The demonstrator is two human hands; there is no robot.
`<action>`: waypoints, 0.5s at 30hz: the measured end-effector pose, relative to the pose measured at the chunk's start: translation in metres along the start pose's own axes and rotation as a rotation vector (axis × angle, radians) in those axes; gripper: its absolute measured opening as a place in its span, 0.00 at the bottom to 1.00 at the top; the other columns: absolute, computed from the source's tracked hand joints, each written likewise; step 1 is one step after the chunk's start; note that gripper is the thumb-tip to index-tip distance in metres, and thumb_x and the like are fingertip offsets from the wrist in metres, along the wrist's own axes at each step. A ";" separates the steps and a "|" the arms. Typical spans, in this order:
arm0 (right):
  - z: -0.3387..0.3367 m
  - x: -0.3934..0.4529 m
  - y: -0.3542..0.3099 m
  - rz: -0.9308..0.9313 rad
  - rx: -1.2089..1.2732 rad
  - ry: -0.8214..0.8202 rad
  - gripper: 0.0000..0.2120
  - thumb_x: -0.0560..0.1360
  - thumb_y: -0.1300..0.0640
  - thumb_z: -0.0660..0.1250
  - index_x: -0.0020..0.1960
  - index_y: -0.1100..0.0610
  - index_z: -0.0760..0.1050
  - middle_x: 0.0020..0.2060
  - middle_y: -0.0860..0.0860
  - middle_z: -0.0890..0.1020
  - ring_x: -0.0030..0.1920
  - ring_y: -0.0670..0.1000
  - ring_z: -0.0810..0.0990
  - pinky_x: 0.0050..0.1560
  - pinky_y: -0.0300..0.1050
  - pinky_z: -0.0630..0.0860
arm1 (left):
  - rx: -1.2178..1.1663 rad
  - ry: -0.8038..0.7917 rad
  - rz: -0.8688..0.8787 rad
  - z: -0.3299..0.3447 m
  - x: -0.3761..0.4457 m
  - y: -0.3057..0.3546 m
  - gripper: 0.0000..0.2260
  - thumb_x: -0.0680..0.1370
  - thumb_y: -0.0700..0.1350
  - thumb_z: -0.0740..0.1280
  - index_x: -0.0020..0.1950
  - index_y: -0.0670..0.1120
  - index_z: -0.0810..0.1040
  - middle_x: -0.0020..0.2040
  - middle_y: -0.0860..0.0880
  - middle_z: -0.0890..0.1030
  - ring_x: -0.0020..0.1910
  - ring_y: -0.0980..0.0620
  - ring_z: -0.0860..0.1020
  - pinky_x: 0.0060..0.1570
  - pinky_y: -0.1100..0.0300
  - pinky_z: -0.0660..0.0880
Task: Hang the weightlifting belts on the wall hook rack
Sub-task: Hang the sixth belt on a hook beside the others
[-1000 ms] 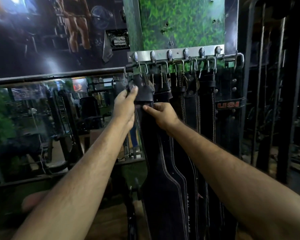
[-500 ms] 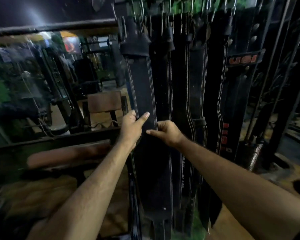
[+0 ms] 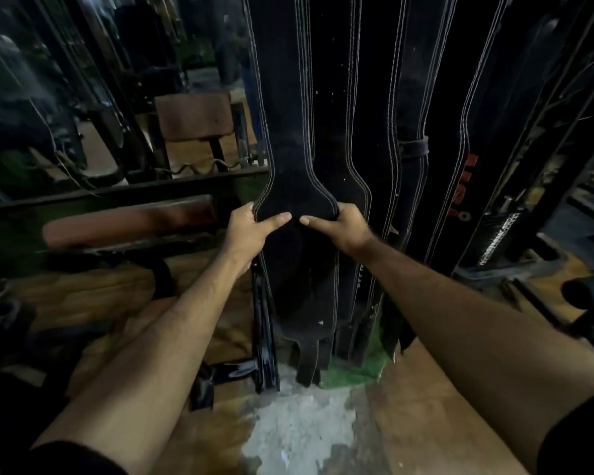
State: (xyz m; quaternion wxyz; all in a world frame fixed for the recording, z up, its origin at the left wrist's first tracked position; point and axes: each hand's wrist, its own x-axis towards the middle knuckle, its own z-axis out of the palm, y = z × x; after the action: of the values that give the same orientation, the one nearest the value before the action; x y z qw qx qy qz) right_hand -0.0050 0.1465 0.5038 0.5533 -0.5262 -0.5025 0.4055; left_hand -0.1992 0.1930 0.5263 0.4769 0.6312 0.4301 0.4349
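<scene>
A black leather weightlifting belt (image 3: pixel 288 132) with pale stitching hangs straight down in front of me, widening at its lower part. My left hand (image 3: pixel 247 231) grips its left edge, thumb across the front and fingers behind. My right hand (image 3: pixel 343 228) grips the right edge the same way, thumbs nearly meeting. Several more black belts (image 3: pixel 374 97) hang beside it to the right, one with red lettering (image 3: pixel 460 186). The hook rack is above the frame, out of view.
A mirror (image 3: pixel 83 97) fills the left wall above a dark ledge with a brown padded bench (image 3: pixel 127 221). A black metal frame (image 3: pixel 264 330) stands at floor level under the belts. Rack uprights (image 3: pixel 546 166) rise at the right. Worn concrete floor (image 3: pixel 299 433) lies below.
My view has tilted down from the hooks to the belts' lower ends. Both hands have slid down the front belt from near its buckle to its wide lower section.
</scene>
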 end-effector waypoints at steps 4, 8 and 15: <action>0.000 -0.019 0.031 0.076 -0.009 -0.027 0.17 0.74 0.61 0.76 0.60 0.65 0.81 0.55 0.57 0.86 0.55 0.51 0.86 0.56 0.44 0.82 | -0.094 -0.072 -0.080 0.006 -0.013 -0.027 0.11 0.73 0.38 0.75 0.52 0.50 0.83 0.47 0.54 0.87 0.50 0.56 0.85 0.48 0.64 0.79; 0.004 -0.024 0.061 0.120 0.000 -0.054 0.19 0.74 0.59 0.76 0.63 0.64 0.80 0.58 0.56 0.86 0.58 0.51 0.85 0.61 0.47 0.81 | -0.055 -0.097 -0.217 0.012 -0.035 -0.085 0.14 0.70 0.36 0.78 0.51 0.51 0.84 0.44 0.57 0.86 0.46 0.60 0.85 0.47 0.64 0.79; 0.013 -0.035 0.136 0.229 -0.013 -0.043 0.18 0.71 0.66 0.77 0.61 0.66 0.81 0.56 0.58 0.85 0.54 0.49 0.86 0.57 0.43 0.82 | -0.024 -0.098 -0.319 0.023 -0.042 -0.165 0.21 0.67 0.35 0.80 0.57 0.47 0.82 0.50 0.56 0.84 0.46 0.64 0.83 0.46 0.68 0.79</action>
State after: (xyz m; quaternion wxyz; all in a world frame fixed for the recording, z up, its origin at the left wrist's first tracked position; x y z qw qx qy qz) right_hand -0.0125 0.1305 0.3639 0.4889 -0.5750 -0.4534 0.4742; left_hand -0.2091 0.1764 0.3551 0.5678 0.5697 0.4957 0.3276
